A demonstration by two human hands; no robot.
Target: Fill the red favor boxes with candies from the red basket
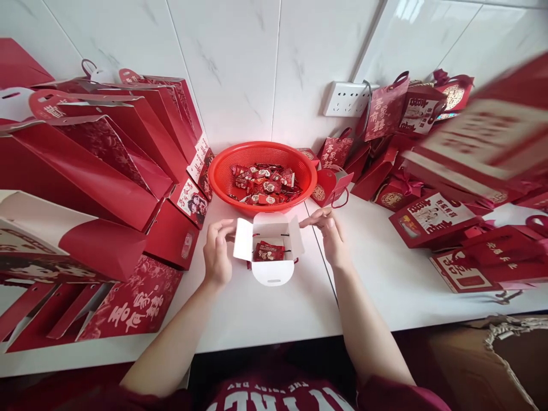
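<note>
An open gift box [274, 273] with white inner flaps stands at the middle of the white table, several red-wrapped candies [269, 252] lying inside it. On its left side is my left hand [219, 251], fingers bent and apart at the left flap, holding nothing. My right hand [329, 234] is at the right flap, its fingers stretched toward the box, also holding nothing. Just behind the box, a red plastic basket [222, 191] contains many more wrapped candies [269, 185].
Open red boxes [128, 188] crowd the left side. Finished-looking red gift boxes [432, 217] are piled at the right, with a blurred red box [483, 137] at upper right. A power strip [347, 99] is on the tiled wall; a cardboard box [458, 354] stands below.
</note>
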